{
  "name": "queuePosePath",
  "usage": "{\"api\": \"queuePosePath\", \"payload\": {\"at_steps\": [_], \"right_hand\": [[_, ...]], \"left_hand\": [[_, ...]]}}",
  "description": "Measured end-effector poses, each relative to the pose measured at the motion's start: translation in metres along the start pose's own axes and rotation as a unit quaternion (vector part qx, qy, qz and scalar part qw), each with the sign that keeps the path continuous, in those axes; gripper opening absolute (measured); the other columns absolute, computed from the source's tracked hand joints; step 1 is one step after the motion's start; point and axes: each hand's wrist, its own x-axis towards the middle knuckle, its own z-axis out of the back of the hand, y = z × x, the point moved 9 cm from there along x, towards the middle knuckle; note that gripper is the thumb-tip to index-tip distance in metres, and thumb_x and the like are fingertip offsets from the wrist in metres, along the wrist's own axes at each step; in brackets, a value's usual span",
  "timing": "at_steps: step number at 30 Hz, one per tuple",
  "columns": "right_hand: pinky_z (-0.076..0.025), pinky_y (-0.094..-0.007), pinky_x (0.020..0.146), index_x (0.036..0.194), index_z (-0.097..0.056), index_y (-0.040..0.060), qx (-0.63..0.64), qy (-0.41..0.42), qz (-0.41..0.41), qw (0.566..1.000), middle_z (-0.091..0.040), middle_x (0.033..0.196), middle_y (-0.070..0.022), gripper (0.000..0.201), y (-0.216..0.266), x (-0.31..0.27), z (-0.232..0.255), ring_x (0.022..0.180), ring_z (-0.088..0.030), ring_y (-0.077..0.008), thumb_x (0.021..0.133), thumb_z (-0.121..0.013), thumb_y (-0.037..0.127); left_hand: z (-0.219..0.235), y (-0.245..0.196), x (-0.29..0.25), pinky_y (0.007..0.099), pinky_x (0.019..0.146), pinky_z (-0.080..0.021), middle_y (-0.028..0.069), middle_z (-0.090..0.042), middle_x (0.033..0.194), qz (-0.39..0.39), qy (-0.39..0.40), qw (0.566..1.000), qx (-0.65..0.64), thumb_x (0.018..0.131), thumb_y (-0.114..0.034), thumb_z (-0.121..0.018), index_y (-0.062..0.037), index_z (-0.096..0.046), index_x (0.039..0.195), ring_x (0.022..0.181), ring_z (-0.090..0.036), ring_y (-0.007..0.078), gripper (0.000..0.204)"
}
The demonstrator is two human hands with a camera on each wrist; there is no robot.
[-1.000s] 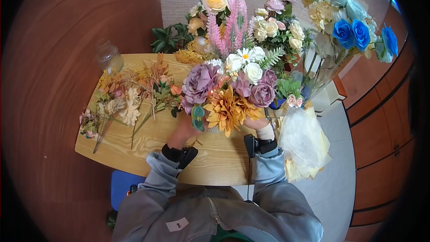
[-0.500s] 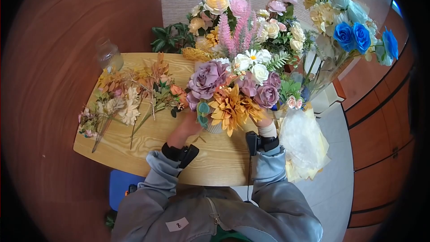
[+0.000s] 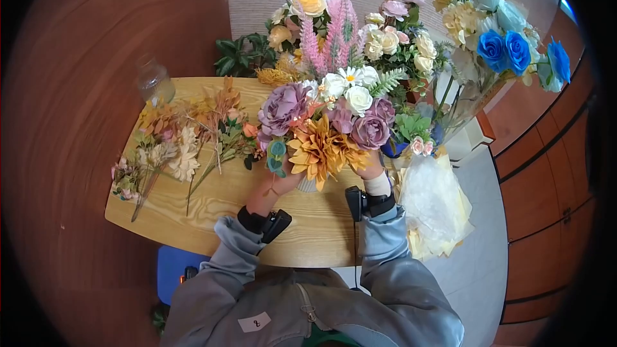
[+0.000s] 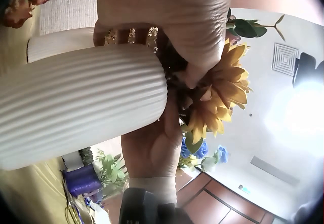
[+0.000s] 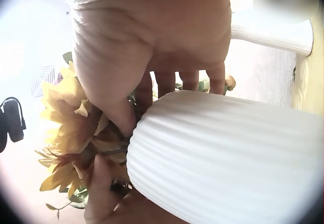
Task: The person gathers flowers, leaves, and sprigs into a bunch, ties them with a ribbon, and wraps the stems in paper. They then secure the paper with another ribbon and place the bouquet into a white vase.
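A white ribbed vase [image 5: 217,148] stands before me, mostly hidden under a bouquet in the head view. The bouquet has orange-yellow blooms [image 3: 321,148] in front, mauve roses [image 3: 283,110], white flowers [image 3: 358,100] and pink spikes [image 3: 339,32]. My left hand [image 3: 281,183] grips the bouquet's base at the vase mouth from the left, thumb in front among the stems. From the right, my right hand [image 3: 371,168] curls round the same base, its thumb pressed by the yellow petals and its fingers reaching behind the rim. The head view hides most fingers under blooms.
Loose flower stems [image 3: 186,154] lie on the table's left, near a glass jar [image 3: 155,83]. Other arrangements [image 3: 392,42] stand behind, with blue roses [image 3: 508,48] at the far right. Pale wrapping sheets [image 3: 437,209] overhang the right side.
The bouquet shifted right, then back to the left and slightly away from me, with both hands at its base.
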Motion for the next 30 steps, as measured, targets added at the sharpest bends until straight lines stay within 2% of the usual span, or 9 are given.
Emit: {"api": "queuePosePath", "payload": {"at_steps": [4,6,8,10,13,15,18,21,30], "right_hand": [[-0.035,-0.0351,0.091,0.108,-0.055,0.0067,-0.053,0.001,0.024,0.998,-0.053,0.111,-0.0091,0.038,0.004,-0.003,0.001,0.106,-0.048,-0.0247,0.072,-0.065,0.016],[-0.035,-0.0354,0.091,0.107,-0.055,0.0078,-0.079,0.006,0.038,0.996,-0.053,0.112,-0.0086,0.038,0.004,-0.004,0.001,0.105,-0.048,-0.0249,0.072,-0.065,0.018],[-0.036,-0.0362,0.091,0.107,-0.056,0.0096,-0.152,-0.012,0.123,0.981,-0.053,0.112,-0.0082,0.038,0.020,-0.004,0.003,0.105,-0.048,-0.0250,0.072,-0.065,0.021],[-0.035,-0.0362,0.091,0.107,-0.056,0.0098,-0.125,-0.007,0.106,0.987,-0.053,0.112,-0.0081,0.038,0.016,-0.003,0.003,0.105,-0.048,-0.0246,0.073,-0.065,0.022],[-0.035,-0.0357,0.092,0.108,-0.055,0.0102,-0.088,0.009,0.083,0.993,-0.052,0.112,-0.0081,0.039,0.017,-0.002,0.002,0.104,-0.048,-0.0238,0.073,-0.064,0.024],[-0.035,-0.0351,0.092,0.109,-0.054,0.0103,-0.079,0.020,0.078,0.994,-0.052,0.112,-0.0081,0.039,0.018,-0.002,0.000,0.105,-0.048,-0.0235,0.073,-0.064,0.024],[-0.034,-0.0347,0.093,0.111,-0.053,0.0106,-0.074,0.031,0.059,0.995,-0.051,0.114,-0.0079,0.039,0.013,-0.004,-0.003,0.106,-0.047,-0.0231,0.075,-0.062,0.023],[-0.033,-0.0343,0.094,0.113,-0.051,0.0108,-0.070,0.042,0.041,0.996,-0.049,0.117,-0.0076,0.039,0.008,-0.008,-0.005,0.108,-0.045,-0.0228,0.076,-0.060,0.023],[-0.029,-0.0331,0.098,0.119,-0.047,0.0115,-0.064,0.065,-0.001,0.996,-0.044,0.124,-0.0069,0.039,-0.001,-0.012,-0.004,0.114,-0.040,-0.0218,0.081,-0.053,0.021]], "left_hand": [[0.000,-0.001,-0.002,0.0336,0.085,-0.040,0.0112,-0.051,0.109,-0.016,-0.027,0.999,-0.017,0.075,-0.007,-0.059,-0.0021,-0.049,0.109,0.098,-0.051,0.0249,0.035],[0.005,-0.019,-0.005,0.0332,0.084,-0.040,0.0108,-0.051,0.109,-0.086,-0.060,0.994,-0.024,0.074,-0.007,-0.061,-0.0021,-0.050,0.108,0.097,-0.051,0.0234,0.037],[0.006,-0.026,-0.002,0.0330,0.083,-0.041,0.0100,-0.052,0.108,-0.078,-0.057,0.995,-0.015,0.076,-0.009,-0.059,-0.0038,-0.050,0.108,0.098,-0.051,0.0239,0.033],[0.005,-0.024,0.001,0.0328,0.082,-0.042,0.0093,-0.052,0.108,-0.070,-0.053,0.996,-0.006,0.078,-0.011,-0.057,-0.0056,-0.051,0.108,0.099,-0.050,0.0243,0.030],[0.002,-0.021,-0.002,0.0335,0.081,-0.042,0.0106,-0.053,0.106,-0.129,-0.072,0.988,0.041,0.078,-0.011,-0.057,-0.0054,-0.053,0.105,0.097,-0.051,0.0263,0.028],[0.000,-0.032,-0.013,0.0350,0.078,-0.043,0.0120,-0.055,0.102,-0.216,-0.125,0.933,0.260,0.076,-0.011,-0.058,-0.0039,-0.055,0.101,0.091,-0.053,0.0289,0.026],[0.006,-0.036,-0.008,0.0363,0.078,-0.043,0.0134,-0.057,0.097,-0.157,-0.114,0.963,0.187,0.075,-0.011,-0.058,-0.0024,-0.056,0.099,0.087,-0.054,0.0305,0.026],[0.006,-0.035,-0.009,0.0375,0.077,-0.043,0.0139,-0.058,0.094,-0.136,-0.123,0.964,0.191,0.074,-0.010,-0.058,-0.0015,-0.057,0.097,0.086,-0.055,0.0311,0.024],[0.009,-0.038,-0.009,0.0367,0.079,-0.043,0.0136,-0.057,0.099,-0.185,-0.148,0.956,0.173,0.073,-0.008,-0.060,-0.0003,-0.056,0.099,0.091,-0.054,0.0305,0.028]]}}
